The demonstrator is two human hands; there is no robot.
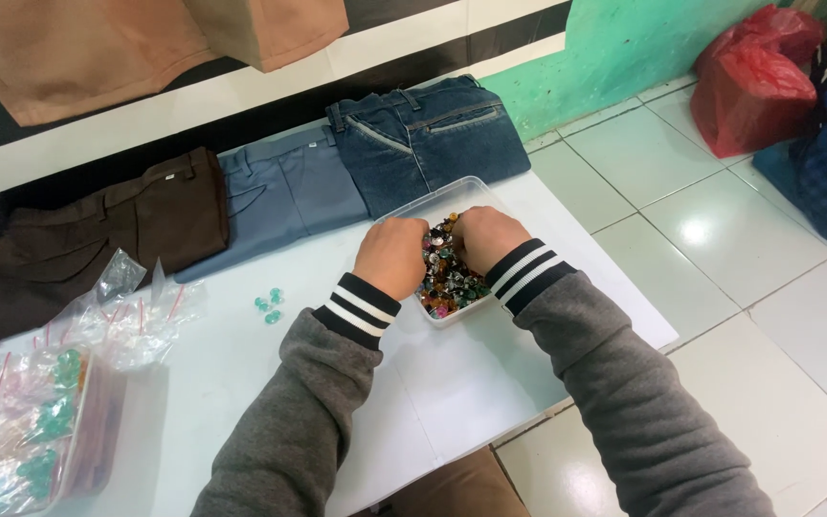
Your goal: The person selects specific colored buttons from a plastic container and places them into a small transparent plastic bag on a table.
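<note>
- Both hands are curled knuckles-up over a clear plastic tray (404, 206) of mixed coloured beads (444, 273); the left hand (391, 257) and the right hand (486, 238) sit at either side of the heap, fingers bent down into it. Whether either one pinches a bead cannot be told, since the fingertips are hidden.
- The tray rests on the white bench (241, 373), near its far right part, just in front of the folded dark blue jeans (428, 134).
- To sort well here, I would judge it best to work with the fingertips only and lift lightly, because the beads are heaped close to the tray's near rim and could spill over it.
- Keeping the wrists low and the striped cuffs (528, 275) clear of the heap would help to avoid dragging beads out.
- A few green beads (269, 303) lie loose on the bench to the left, apart from the tray.
- Further left are empty small zip bags (126, 311) and a container of bagged green beads (35, 431) at the near left edge.
- Folded grey-blue trousers (284, 187) and brown trousers (107, 230) lie along the wall; a red plastic bag (753, 81) stands on the tiled floor (720, 249).
</note>
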